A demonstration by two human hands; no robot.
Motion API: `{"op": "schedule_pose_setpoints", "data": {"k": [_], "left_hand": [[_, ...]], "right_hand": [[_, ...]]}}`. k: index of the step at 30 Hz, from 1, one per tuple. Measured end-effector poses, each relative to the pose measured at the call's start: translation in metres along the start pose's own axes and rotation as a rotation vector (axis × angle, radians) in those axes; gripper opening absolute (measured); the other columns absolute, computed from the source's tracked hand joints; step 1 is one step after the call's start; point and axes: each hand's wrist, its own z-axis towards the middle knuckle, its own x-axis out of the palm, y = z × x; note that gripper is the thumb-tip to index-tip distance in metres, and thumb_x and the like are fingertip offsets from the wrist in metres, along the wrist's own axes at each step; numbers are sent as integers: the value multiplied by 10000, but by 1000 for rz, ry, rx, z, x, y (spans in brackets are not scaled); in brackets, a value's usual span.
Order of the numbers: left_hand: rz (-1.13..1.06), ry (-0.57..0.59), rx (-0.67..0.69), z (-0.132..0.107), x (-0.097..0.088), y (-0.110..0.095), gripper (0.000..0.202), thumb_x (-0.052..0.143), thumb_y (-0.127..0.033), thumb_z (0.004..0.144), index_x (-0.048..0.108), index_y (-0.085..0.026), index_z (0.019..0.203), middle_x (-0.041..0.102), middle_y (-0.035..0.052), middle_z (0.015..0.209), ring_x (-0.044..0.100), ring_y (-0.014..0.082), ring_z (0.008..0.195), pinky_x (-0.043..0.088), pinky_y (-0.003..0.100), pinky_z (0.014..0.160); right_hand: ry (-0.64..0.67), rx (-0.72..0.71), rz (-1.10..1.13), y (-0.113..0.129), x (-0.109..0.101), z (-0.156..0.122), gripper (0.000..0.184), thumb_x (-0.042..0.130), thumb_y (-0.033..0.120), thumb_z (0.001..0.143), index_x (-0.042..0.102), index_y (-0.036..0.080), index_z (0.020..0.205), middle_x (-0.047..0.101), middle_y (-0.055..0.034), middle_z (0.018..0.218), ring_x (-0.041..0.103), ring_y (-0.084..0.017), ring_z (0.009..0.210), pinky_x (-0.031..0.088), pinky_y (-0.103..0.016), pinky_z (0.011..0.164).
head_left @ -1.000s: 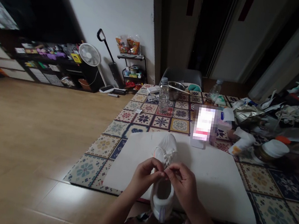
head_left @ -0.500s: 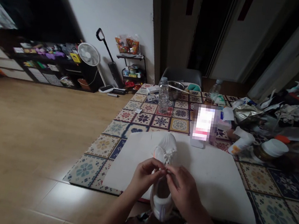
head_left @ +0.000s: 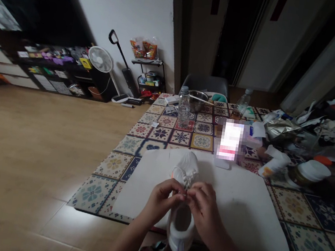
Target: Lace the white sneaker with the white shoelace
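The white shoe (head_left: 182, 233) pointed away, heel past the near edge of the white mat (head_left: 245, 211), toe on it; the left hand (head_left: 164, 195) and right hand (head_left: 204, 205) met above it, fingertips pinching, apparently on the laces (head_left: 187, 181); lace-handling seemed in hand, calling next for fine fingertip control; a lit screen (head_left: 230, 142) stood beyond.

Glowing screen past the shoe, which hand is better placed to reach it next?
Probably the right hand: it is nearer the glowing screen, which is right of the white shoe; the left hand would have to reach across.
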Motion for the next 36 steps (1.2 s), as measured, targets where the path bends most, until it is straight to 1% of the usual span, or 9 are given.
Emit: {"op": "schedule_pose_setpoints", "data": {"k": [3, 6, 12, 17, 20, 24, 28, 31, 36], "left_hand": [[-10, 22, -11, 1, 0, -1, 397, 751, -531, 748, 675, -147, 679, 617, 34, 668, 527, 151, 663, 403, 256, 649], [-30, 16, -3, 2, 1, -2, 410, 742, -540, 753, 657, -149, 664, 589, 30, 682, 515, 154, 683, 400, 261, 670], [-80, -12, -16, 3, 2, -3, 466, 757, -581, 713, 622, -151, 595, 551, 29, 703, 498, 164, 720, 403, 273, 717], [-141, 20, -78, 4, -1, 0, 437, 776, -553, 703, 645, -146, 613, 572, 41, 759, 510, 165, 730, 406, 278, 710], [-159, 25, -94, 6, -3, 6, 432, 776, -540, 704, 621, -148, 613, 565, 32, 745, 508, 160, 713, 405, 272, 686], [-3, -45, -3, 13, -5, 17, 373, 718, -494, 775, 623, -161, 636, 570, 33, 724, 525, 177, 740, 420, 284, 714], [186, -155, 118, 19, 1, 21, 286, 705, -400, 795, 647, -169, 637, 565, 45, 776, 529, 182, 778, 425, 287, 736], [226, -222, 146, 19, 9, 21, 282, 702, -382, 801, 636, -169, 628, 539, 48, 806, 512, 174, 763, 415, 273, 668], [298, -195, 165, 19, 6, 26, 188, 675, -306, 859, 673, -164, 735, 554, 63, 972, 545, 186, 943, 451, 308, 842]], "right_hand": [[105, 72, 174, -3, 0, -1, 97, 512, 199, 945, 584, 229, 888, 616, -40, 928, 587, -196, 915, 485, -327, 816], [143, 59, 179, -3, 0, -1, 85, 559, 149, 879, 575, 226, 913, 626, -43, 963, 592, -203, 941, 487, -338, 842], [-10, -187, -122, 3, 0, 2, 95, 581, 138, 891, 586, 220, 939, 691, -45, 894, 624, -206, 837, 460, -372, 803], [-81, -330, -176, 5, -4, 4, 156, 533, 126, 938, 640, 240, 925, 705, -34, 855, 641, -182, 819, 467, -359, 801], [-79, -324, -96, 4, -8, 4, 171, 509, 201, 976, 622, 228, 851, 694, -26, 822, 630, -180, 833, 458, -353, 806], [39, -303, 4, 2, -16, 1, 234, 503, 334, 992, 616, 226, 817, 691, -12, 797, 621, -176, 831, 420, -364, 843], [104, -278, 35, 0, -23, -3, 224, 525, 320, 984, 635, 227, 813, 712, 0, 782, 619, -162, 811, 393, -358, 848], [114, -249, 56, -1, -27, -4, 239, 531, 324, 979, 655, 230, 799, 732, -11, 790, 631, -169, 810, 402, -361, 840], [153, -186, 110, -3, -29, -6, 200, 542, 324, 974, 645, 239, 826, 724, -12, 805, 655, -183, 837, 443, -381, 864]]}}
